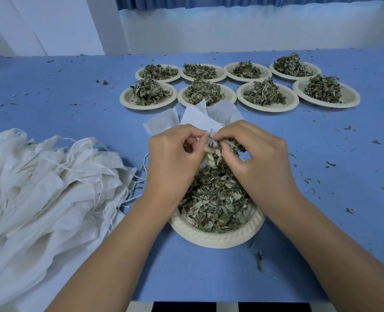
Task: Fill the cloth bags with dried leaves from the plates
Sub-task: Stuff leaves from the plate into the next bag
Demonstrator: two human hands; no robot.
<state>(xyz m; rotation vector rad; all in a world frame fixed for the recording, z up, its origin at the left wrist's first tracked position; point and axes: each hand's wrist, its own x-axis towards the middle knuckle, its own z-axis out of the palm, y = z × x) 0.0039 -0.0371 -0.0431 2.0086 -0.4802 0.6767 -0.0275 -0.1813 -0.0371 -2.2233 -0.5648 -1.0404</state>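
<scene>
Nine plates [218, 242] — left hand [173, 154] holds bag [196, 118], right hand [261, 152] pinches leaves [212, 152]

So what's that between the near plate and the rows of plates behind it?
Head view: a few flat white cloth bags lie there on the blue table.

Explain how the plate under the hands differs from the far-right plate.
The near plate sits alone under the left hand and right hand; the far-right plate sits among eight in two rows. The near plate's leaves lie loose, the right hand pinching some, the left hand holding a bag; the far-right plate's heap is peaked, untouched. Both are pale, round, holding dried leaves.
</scene>
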